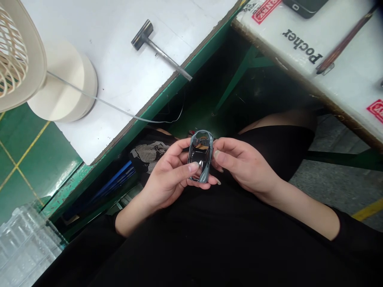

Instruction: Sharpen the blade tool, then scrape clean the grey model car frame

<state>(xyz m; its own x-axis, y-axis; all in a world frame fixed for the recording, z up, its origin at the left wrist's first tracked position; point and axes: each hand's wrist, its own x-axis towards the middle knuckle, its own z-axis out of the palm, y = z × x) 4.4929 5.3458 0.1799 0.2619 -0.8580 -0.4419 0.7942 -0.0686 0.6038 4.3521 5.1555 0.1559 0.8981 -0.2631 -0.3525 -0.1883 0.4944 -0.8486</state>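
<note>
A small grey-blue model car body shell [204, 175] with a glossy black inside is held in front of my lap. My left hand [170, 171] is closed around it from the left, thumb on the black part and fingers underneath. At the shell's right edge, my right hand [239, 161] has its thumb and forefinger drawn together, touching the side. Whether a smaller part sits between those right fingertips is hidden.
On the white-topped bench [113, 75] lie a T-shaped metal hammer [161, 50] and a white fan [67, 83] with a thin cable [119, 113]. Right, a plastic-wrapped surface [278, 44] bears a black device [306, 7] and a brown stick-like tool [344, 44]. Clear plastic trays [26, 243] stand lower left.
</note>
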